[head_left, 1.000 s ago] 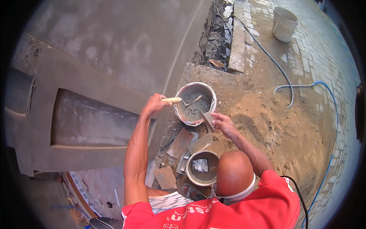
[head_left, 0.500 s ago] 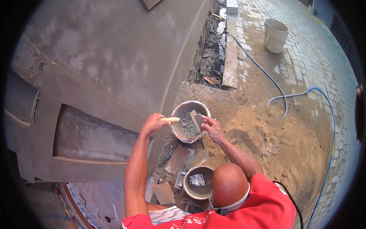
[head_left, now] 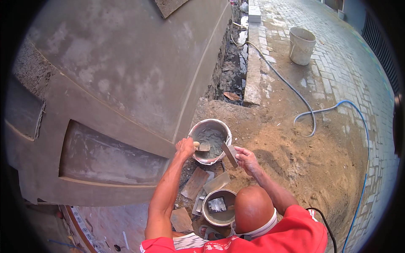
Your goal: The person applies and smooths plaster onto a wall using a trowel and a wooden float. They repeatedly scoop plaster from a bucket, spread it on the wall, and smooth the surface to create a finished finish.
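Observation:
My left hand [head_left: 184,148] is closed round the pale wooden handle of a small trowel [head_left: 204,147]. Its blade is over the near left part of a white-rimmed bucket [head_left: 228,134] that contains wet grey mortar [head_left: 214,137]. Just right of the bucket's near rim, my right hand [head_left: 246,159] grips a small flat rectangular slab [head_left: 230,154] by its side, between thumb and fingers. The slab is grey-brown and tilted; whether it is a tile or a float is hard to make out.
A second bucket [head_left: 231,196], with a dark block [head_left: 217,205] in it, stands near me beside several loose tiles [head_left: 195,184]. To the left rises a grey plastered wall [head_left: 126,76] with a recess. A hose [head_left: 291,87], a pale bucket [head_left: 302,46] and a trench [head_left: 231,76] lie farther off.
My left hand has moved right and nearer, bringing the trowel blade flatter over the bucket's near side. The slab in my right hand has shifted from above the mortar to the bucket's right rim.

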### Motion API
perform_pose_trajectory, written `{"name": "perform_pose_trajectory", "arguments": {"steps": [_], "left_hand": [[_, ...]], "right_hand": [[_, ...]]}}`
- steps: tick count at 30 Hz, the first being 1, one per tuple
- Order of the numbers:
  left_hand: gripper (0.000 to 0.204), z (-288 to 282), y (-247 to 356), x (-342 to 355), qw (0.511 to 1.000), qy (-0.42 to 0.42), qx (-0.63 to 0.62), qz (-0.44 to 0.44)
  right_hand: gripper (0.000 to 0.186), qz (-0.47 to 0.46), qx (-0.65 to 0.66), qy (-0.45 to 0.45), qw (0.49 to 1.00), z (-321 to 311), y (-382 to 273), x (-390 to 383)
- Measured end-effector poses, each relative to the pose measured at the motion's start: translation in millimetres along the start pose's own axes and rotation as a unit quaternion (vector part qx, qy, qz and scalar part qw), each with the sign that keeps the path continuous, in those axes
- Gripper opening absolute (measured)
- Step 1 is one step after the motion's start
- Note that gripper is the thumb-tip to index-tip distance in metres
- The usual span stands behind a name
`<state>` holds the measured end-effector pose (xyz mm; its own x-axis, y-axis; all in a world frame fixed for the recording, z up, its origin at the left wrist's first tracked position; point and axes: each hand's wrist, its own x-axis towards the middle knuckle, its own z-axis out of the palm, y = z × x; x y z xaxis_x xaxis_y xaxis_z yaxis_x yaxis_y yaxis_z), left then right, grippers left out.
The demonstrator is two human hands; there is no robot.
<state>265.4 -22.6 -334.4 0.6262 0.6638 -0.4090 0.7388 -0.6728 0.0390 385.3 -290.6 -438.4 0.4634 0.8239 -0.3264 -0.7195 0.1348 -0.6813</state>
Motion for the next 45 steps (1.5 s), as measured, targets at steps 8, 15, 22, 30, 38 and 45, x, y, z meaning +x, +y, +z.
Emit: {"name": "perform_pose_trajectory", "arguments": {"steps": [8, 15, 22, 30, 38, 45], "left_hand": [[0.04, 43.3, -10.4, -15.5, 0.999, 0.025, -0.013, 0.023], [0.048, 24.2, -34.9, -88.6, 0.985, 0.141, -0.056, 0.076], [0.052, 12.0, -85.3, -182.5, 0.977, 0.039, -0.176, 0.115], [0.049, 23.4, -147.1, -272.7, 0.951, 0.097, -0.293, 0.021], [0.041, 82.7, -164.9, -259.9, 0.861, 0.188, -0.467, -0.071], [0.034, 129.1, -171.6, -250.1, 0.759, 0.34, -0.547, -0.093]], "right_hand": [[0.044, 0.002, 0.128, -0.101, 0.987, 22.4, -55.9, -6.4], [0.045, -0.027, 0.163, -0.137, 0.977, 58.1, -85.3, -7.5], [0.057, -0.016, 0.15, -0.211, 0.966, 86.9, -93.9, 12.4], [0.063, -0.022, 0.118, -0.346, 0.931, 195.9, -121.9, 9.3], [0.055, -0.275, -0.134, -0.375, 0.875, 344.6, -141.5, -25.5], [0.048, -0.583, -0.25, -0.23, 0.738, 480.1, -119.7, 1.6]]}}
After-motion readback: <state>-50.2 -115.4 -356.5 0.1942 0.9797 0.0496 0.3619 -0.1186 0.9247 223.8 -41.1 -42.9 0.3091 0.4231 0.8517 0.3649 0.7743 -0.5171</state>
